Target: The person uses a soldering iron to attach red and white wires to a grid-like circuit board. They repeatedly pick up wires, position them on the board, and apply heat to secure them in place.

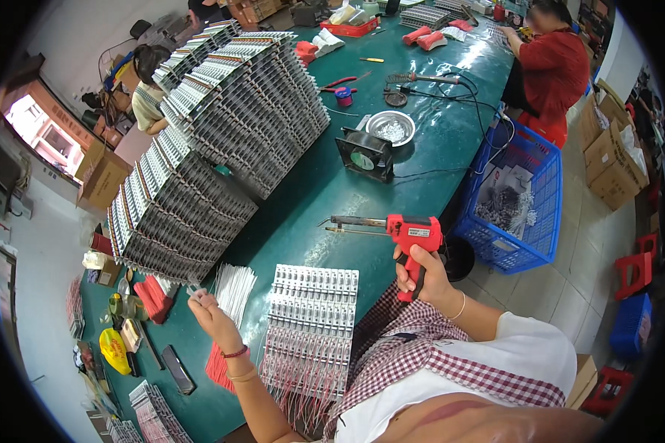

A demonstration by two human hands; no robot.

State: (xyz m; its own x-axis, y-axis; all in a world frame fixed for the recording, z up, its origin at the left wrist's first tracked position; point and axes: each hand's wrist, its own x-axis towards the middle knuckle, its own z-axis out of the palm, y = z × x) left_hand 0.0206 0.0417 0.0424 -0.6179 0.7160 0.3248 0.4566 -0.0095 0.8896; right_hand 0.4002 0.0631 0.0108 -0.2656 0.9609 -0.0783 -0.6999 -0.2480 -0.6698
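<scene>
My right hand (430, 275) grips the handle of a red soldering gun (415, 233), its long metal tip pointing left above the table. My left hand (216, 321) is raised beside the tall stacks, fingers pinched together around something small and pale that I cannot make out. Between my hands, a panel of small grey boards in rows (314, 292) lies at the table's near edge, with red and white wires hanging from its lower part. White wires (234, 289) lie in a bundle next to my left hand. Partly behind my left forearm are red wires (220, 369).
Tall stacks of similar panels (251, 111) stand on the green table (295, 236). Beyond the gun are a black fan (366, 155), a metal bowl (391, 128) and a soldering iron (421, 78). At right stands a blue basket (521, 247). A phone (177, 369) lies left. A red-clothed person (554, 66) works opposite.
</scene>
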